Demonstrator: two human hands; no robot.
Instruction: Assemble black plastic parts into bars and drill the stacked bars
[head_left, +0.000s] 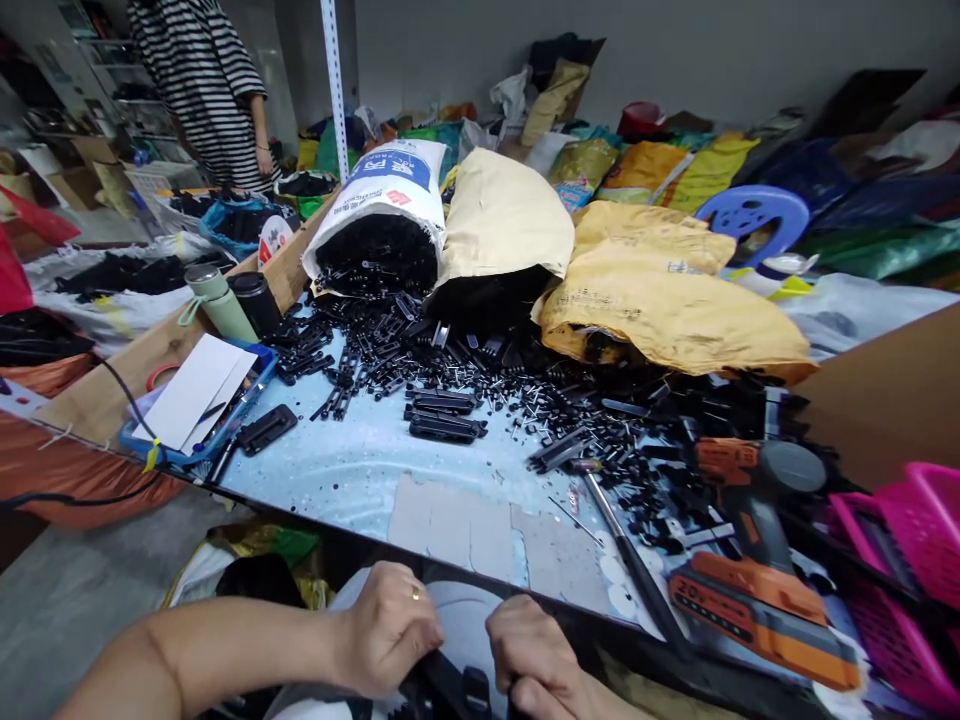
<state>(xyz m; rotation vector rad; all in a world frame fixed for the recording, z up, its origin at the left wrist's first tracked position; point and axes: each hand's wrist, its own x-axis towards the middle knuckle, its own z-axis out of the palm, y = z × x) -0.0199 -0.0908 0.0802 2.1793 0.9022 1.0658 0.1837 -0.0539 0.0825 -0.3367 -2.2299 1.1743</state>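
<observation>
At the bottom of the head view, below the table's front edge, both my hands are closed over my lap. My left hand (pixel 394 632), with a ring on one finger, has its thumb against a black plastic part (pixel 450 688). My right hand (pixel 534 655) is curled in a fist at the other side of this part, its fingers wrapped round a dark end. The part's lower portion is cut off by the frame, so its full shape is hidden. Several similar black plastic assemblies (pixel 446 415) lie side by side on the light blue table (pixel 330 470).
Three sacks, white (pixel 386 180), cream (pixel 502 215) and yellow (pixel 667 300), spill small black parts across the table. An orange cordless drill (pixel 757 560), a hammer (pixel 630 550) and pink baskets (pixel 900 570) are at right. A blue tray (pixel 262 370) and green bottle (pixel 221 300) stand left. A person (pixel 202 90) stands behind.
</observation>
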